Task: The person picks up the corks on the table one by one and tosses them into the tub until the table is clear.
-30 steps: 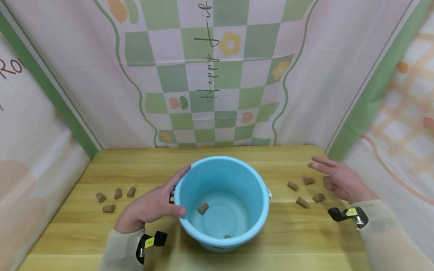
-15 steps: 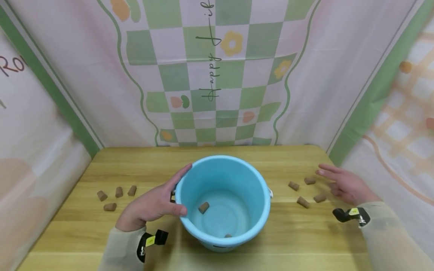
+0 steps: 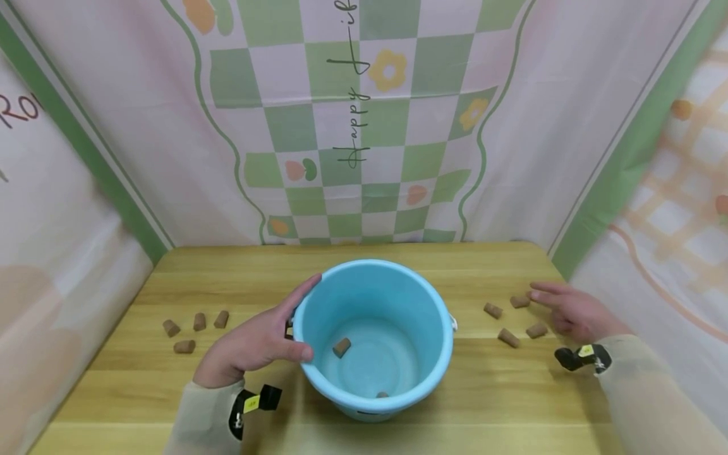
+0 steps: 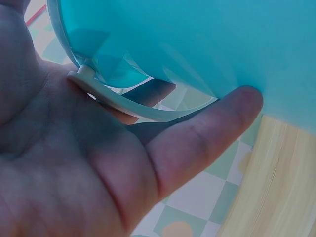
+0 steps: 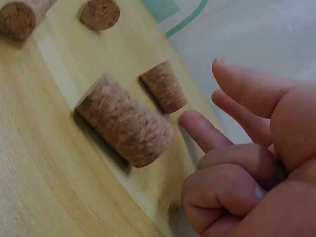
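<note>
A light blue bucket (image 3: 372, 404) stands upright on the table. My left hand (image 3: 258, 344) grips its left side, thumb over the rim and the other fingers along the outside, by the handle (image 4: 143, 109). Inside lie two cork stoppers, one in plain sight (image 3: 341, 347) and one partly hidden by the front rim. On the right, my right hand (image 3: 582, 313) is beside several loose corks (image 3: 508, 338), with some fingers extended and others curled in. Its fingertip is close to the farthest cork (image 3: 520, 301); nothing shows in its grasp. Contact with that cork cannot be told.
Several more corks (image 3: 184, 346) lie on the left of the wooden table (image 3: 455, 417). A patterned cloth (image 3: 392, 126) hangs behind the table's far edge, and more cloth hangs at both sides. A white handle mount (image 3: 454, 323) sticks out from the bucket's right side.
My right hand first drew back to the right and lower, then its fingertips came near the farthest cork. The left hand and the bucket have stayed in place.
</note>
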A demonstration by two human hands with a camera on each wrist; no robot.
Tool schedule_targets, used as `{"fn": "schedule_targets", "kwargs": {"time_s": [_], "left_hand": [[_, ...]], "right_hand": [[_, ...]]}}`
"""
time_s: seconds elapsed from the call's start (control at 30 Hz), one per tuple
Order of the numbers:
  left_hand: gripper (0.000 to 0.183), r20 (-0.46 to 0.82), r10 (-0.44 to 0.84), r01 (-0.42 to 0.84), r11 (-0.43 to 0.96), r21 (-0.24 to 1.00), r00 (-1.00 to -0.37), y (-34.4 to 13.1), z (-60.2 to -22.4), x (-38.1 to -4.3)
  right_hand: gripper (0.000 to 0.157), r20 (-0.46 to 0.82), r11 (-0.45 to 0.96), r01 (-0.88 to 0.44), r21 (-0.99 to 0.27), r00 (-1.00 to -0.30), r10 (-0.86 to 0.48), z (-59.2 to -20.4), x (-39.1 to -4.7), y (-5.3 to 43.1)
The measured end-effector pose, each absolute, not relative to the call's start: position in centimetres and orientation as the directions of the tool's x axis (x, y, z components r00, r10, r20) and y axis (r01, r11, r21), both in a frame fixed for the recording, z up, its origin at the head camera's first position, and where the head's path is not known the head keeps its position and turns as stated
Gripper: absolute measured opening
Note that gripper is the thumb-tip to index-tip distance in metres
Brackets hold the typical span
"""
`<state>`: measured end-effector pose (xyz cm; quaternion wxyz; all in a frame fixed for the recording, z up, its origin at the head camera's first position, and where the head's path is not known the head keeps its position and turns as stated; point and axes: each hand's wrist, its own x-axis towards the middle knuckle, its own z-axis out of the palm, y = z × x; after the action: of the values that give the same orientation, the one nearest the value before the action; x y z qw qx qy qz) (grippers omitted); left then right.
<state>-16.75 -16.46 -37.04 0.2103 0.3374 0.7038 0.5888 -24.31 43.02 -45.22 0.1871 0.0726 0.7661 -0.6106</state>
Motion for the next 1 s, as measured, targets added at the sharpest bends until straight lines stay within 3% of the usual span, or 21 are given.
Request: {"fn": "schedule_targets", "kwargs": {"time_s": [0.3, 0.63, 1.0], "left_hand": [[0.101, 0.108, 0.721, 0.243, 0.085, 0.966, -0.684, -16.50, -36.94, -16.82], [0.101, 0.081, 0.709, 0.227, 0.113, 0.967, -0.700, -16.53, -36.87, -16.66], [0.100, 0.095, 0.709, 0.243, 0.110, 0.964, -0.698, -16.57, -36.94, -16.72]], "right_hand": [[0.068, -0.351, 0.201, 0.315, -0.928, -0.920, -0.176, -45.69, -24.46, 42.75], [0.067, -0.345, 0.233, 0.314, -0.921, -0.933, -0.105, -46.14, -24.24, 43.09], [0.065, -0.310, 0.183, 0.277, -0.943, -0.932, -0.189, -46.28, -24.44, 42.56]]}}
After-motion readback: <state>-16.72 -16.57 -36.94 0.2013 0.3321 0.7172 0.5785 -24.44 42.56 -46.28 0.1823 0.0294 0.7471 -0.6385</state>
